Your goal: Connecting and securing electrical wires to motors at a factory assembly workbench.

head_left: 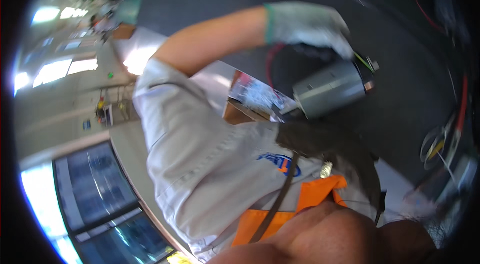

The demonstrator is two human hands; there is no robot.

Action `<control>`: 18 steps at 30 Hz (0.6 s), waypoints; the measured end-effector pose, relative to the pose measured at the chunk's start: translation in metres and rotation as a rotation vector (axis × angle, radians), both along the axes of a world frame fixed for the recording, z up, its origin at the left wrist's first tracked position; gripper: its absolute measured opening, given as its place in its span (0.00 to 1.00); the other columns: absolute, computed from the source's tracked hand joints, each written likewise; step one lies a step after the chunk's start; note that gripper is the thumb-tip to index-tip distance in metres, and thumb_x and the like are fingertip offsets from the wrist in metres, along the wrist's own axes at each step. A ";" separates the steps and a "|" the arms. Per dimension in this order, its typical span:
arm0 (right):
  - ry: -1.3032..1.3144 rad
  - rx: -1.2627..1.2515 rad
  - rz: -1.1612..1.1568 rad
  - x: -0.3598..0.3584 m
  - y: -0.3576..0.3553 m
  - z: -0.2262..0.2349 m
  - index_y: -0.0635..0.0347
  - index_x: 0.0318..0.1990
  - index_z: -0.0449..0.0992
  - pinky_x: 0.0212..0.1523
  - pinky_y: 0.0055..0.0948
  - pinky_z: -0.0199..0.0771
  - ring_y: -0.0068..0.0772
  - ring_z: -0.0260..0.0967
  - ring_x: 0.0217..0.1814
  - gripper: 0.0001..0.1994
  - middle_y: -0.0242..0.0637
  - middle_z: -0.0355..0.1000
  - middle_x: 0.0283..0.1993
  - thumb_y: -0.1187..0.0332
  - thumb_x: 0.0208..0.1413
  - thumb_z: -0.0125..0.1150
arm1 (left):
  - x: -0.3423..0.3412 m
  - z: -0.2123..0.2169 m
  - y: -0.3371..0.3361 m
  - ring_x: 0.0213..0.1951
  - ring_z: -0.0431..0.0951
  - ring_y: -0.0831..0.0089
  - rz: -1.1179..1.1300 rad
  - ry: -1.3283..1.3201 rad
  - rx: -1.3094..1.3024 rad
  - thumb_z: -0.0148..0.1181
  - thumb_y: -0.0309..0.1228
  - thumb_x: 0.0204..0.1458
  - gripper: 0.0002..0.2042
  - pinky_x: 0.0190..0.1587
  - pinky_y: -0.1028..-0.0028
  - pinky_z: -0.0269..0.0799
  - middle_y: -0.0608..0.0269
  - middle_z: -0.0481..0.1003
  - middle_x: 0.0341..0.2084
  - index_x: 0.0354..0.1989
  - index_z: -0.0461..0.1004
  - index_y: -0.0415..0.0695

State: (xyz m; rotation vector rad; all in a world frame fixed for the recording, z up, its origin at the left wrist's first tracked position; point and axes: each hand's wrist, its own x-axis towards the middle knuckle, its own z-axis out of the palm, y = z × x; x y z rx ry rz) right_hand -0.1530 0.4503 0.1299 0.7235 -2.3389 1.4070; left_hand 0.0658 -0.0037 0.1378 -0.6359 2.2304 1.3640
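Observation:
My left hand (307, 25) wears a pale grey glove with a green cuff. Its bare forearm reaches up and to the right from the sleeve of my grey work shirt (200, 154). The gloved fingers curl down onto the upper end of a grey cylinder (330, 89), a motor-like part with yellow-green wires and small metal terminals at its right end. A dark blurred mass (320, 139) lies just under the cylinder; whether that is my right hand cannot be made out. A patch of bare skin (330, 234) fills the lower edge, very close to the lens.
A dark grey surface (400, 29) spreads behind the cylinder, with red cables (462, 99) and loose wires (435, 144) along its right rim. A brown box edge with a printed sheet (255, 94) sits left of the cylinder. Bright windows and ceiling lights (60, 69) curve along the left.

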 end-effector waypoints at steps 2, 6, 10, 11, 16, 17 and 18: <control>-0.483 -0.110 0.245 0.060 -0.030 -0.075 0.67 0.59 0.69 0.45 0.35 0.83 0.39 0.77 0.49 0.21 0.50 0.73 0.53 0.60 0.67 0.55 | -0.012 -0.005 -0.009 0.17 0.67 0.86 -0.051 -0.047 0.015 0.63 0.45 0.56 0.13 0.19 0.81 0.59 0.75 0.70 0.15 0.30 0.80 0.48; -0.974 -0.508 0.715 0.133 -0.174 -0.086 0.67 0.50 0.77 0.42 0.35 0.83 0.37 0.79 0.44 0.12 0.48 0.77 0.52 0.72 0.60 0.62 | -0.019 0.005 -0.003 0.18 0.67 0.88 -0.049 -0.071 -0.010 0.60 0.46 0.58 0.16 0.19 0.83 0.59 0.75 0.70 0.16 0.36 0.83 0.45; 0.075 0.125 0.909 0.141 -0.214 -0.080 0.58 0.44 0.80 0.41 0.42 0.79 0.46 0.78 0.37 0.10 0.42 0.80 0.44 0.69 0.54 0.64 | -0.007 0.005 -0.027 0.16 0.66 0.88 -0.114 -0.159 0.203 0.55 0.44 0.63 0.17 0.16 0.83 0.57 0.73 0.71 0.19 0.47 0.80 0.43; 0.018 0.132 0.926 0.143 -0.217 -0.082 0.57 0.45 0.80 0.41 0.42 0.78 0.43 0.79 0.40 0.14 0.41 0.79 0.46 0.67 0.50 0.65 | -0.003 0.007 -0.023 0.16 0.66 0.88 -0.087 -0.151 0.196 0.55 0.43 0.63 0.18 0.17 0.83 0.59 0.72 0.71 0.20 0.50 0.79 0.44; 0.389 0.186 0.987 0.136 -0.213 -0.087 0.57 0.46 0.79 0.41 0.41 0.78 0.43 0.78 0.45 0.17 0.41 0.78 0.48 0.65 0.47 0.66 | 0.002 -0.004 0.001 0.19 0.72 0.83 -0.090 -0.090 -0.108 0.54 0.46 0.62 0.23 0.25 0.83 0.70 0.69 0.75 0.24 0.59 0.75 0.43; 0.451 0.214 0.993 0.134 -0.214 -0.083 0.57 0.46 0.79 0.42 0.40 0.79 0.44 0.77 0.46 0.18 0.41 0.77 0.49 0.66 0.46 0.65 | -0.003 -0.004 0.003 0.19 0.72 0.83 -0.089 -0.086 -0.107 0.54 0.46 0.62 0.23 0.25 0.83 0.70 0.69 0.75 0.24 0.59 0.75 0.43; 0.453 0.215 0.993 0.133 -0.215 -0.081 0.57 0.46 0.79 0.42 0.40 0.79 0.44 0.77 0.46 0.18 0.41 0.77 0.49 0.66 0.46 0.65 | -0.012 -0.002 0.005 0.20 0.74 0.82 -0.166 -0.175 -0.285 0.55 0.47 0.62 0.25 0.25 0.82 0.71 0.68 0.75 0.24 0.60 0.74 0.42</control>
